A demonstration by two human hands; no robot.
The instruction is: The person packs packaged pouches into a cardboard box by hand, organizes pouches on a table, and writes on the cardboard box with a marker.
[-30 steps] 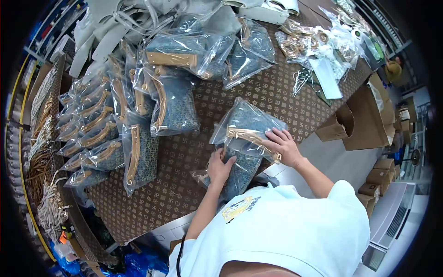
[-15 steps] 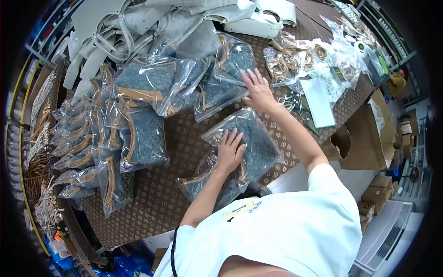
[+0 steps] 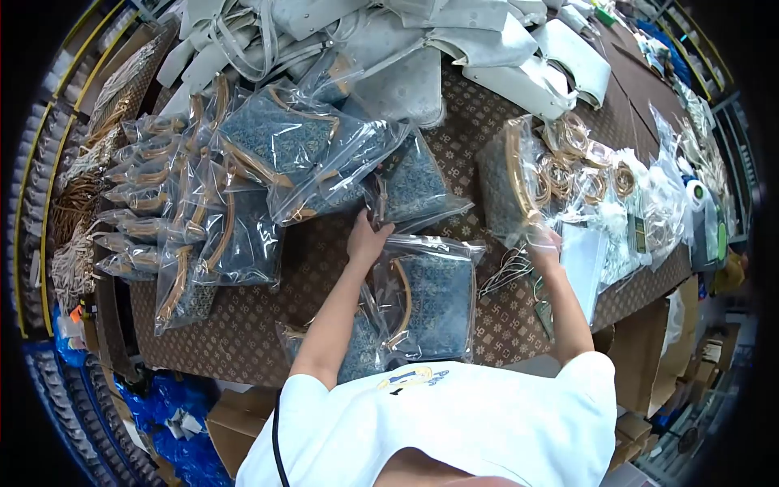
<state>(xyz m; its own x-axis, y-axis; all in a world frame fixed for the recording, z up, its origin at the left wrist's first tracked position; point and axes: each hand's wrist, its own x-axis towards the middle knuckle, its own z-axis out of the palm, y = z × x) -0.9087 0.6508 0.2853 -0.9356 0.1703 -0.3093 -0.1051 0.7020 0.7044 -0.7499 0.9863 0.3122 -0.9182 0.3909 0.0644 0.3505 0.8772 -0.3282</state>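
My left hand (image 3: 369, 240) grips the lower left edge of a clear-bagged blue patterned bag (image 3: 415, 183) beside the large pile. At the right, my right hand (image 3: 542, 243) is closed on the lower end of another bagged patterned bag (image 3: 499, 183) with a tan handle, which stands tilted up. Plastic partly covers the fingers. Nearest my body, a wrapped blue bag (image 3: 438, 300) lies flat between my arms and overlaps another wrapped bag (image 3: 361, 345), partly hidden by my left forearm.
Many wrapped bags (image 3: 280, 134) are piled at the left. White bag pieces (image 3: 398, 81) lie at the back. Rings of tan cord (image 3: 560, 180), a white rectangular item (image 3: 580, 252) and thin cords (image 3: 507, 272) are at the right. Cardboard boxes (image 3: 637, 349) stand beyond the table's right edge.
My right hand has moved right with a wrapped bag it has lifted from the back. My left hand has left the near bag and taken hold of one by the pile. The view has shifted.
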